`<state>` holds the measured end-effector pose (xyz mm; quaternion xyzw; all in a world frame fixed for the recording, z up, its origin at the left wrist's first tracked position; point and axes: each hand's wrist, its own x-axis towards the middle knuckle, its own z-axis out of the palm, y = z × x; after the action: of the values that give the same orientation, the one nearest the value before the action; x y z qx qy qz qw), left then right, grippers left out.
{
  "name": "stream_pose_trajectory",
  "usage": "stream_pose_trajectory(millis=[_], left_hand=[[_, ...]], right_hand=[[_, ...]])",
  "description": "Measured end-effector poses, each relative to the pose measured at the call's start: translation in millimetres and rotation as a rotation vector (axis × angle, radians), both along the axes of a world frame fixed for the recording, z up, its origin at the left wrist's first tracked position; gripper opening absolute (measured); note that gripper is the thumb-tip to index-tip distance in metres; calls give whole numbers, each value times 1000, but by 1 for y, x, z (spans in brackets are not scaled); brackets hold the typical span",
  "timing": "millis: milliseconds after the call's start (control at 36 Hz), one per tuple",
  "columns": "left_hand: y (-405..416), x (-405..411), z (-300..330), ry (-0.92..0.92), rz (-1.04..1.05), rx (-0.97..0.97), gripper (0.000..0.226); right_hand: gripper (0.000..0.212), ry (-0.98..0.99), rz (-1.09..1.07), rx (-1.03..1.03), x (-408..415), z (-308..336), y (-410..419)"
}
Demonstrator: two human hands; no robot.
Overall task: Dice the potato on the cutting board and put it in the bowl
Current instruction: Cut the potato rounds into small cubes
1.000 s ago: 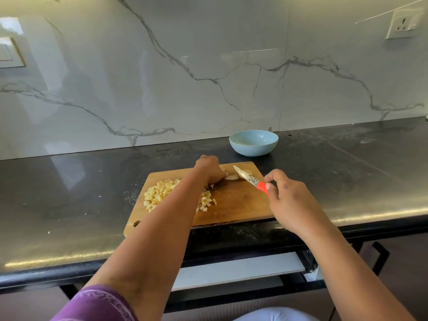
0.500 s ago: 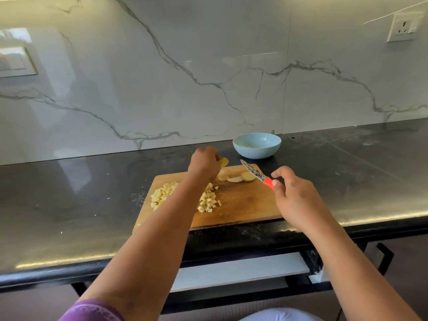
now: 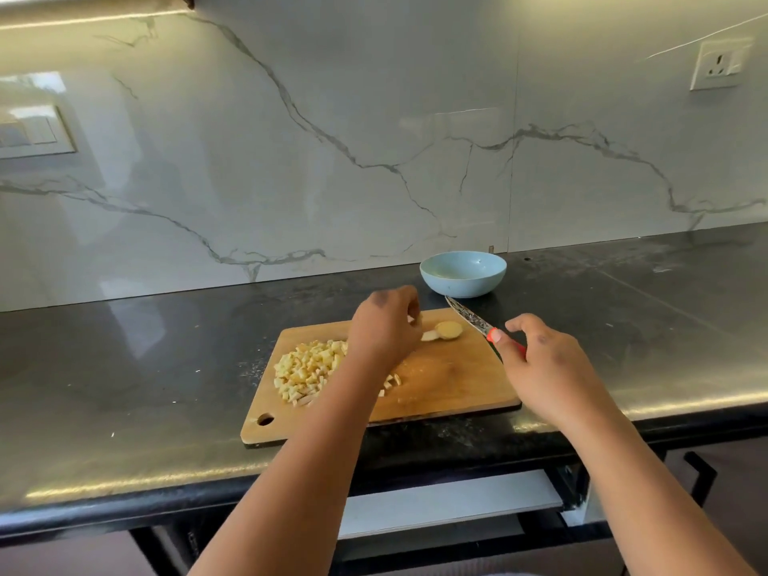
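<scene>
My left hand (image 3: 384,330) has lifted and turned a potato slice, fingers curled around a piece I can barely see, while my right hand (image 3: 540,363) pinches the knife (image 3: 471,318), its blade raised. Two uncut slices (image 3: 444,331) lie just past my left fingers; the diced pile (image 3: 309,370) sits beneath my left wrist on the cutting board (image 3: 453,380). The bowl (image 3: 462,273) waits beyond the blade tip, open board between both hands.

A home kitchen: a dark stone countertop (image 3: 124,367) against a white grey-veined marble backsplash (image 3: 291,139), a white wall socket (image 3: 717,64), and a wooden cutting board (image 3: 449,376).
</scene>
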<state>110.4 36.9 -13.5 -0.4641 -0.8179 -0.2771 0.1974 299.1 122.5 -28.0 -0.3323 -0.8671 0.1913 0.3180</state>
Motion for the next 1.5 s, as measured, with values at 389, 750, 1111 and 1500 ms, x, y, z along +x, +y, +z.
stream_pose_trajectory(millis=[389, 750, 1111, 1500], left_hand=[[-24, 5, -23, -129, -112, -136, 28], [-19, 16, -39, -79, -35, -339, 48], [-28, 20, -49, -62, -38, -181, 22], [-34, 30, -42, -158, -27, -240, 37]], right_hand=[[23, -178, 18, 102, 5, -1, -4], [36, -316, 135, 80, 11, -6, -19], [27, -211, 92, 27, 2, -14, -32], [26, -298, 51, 99, -20, -17, -59]])
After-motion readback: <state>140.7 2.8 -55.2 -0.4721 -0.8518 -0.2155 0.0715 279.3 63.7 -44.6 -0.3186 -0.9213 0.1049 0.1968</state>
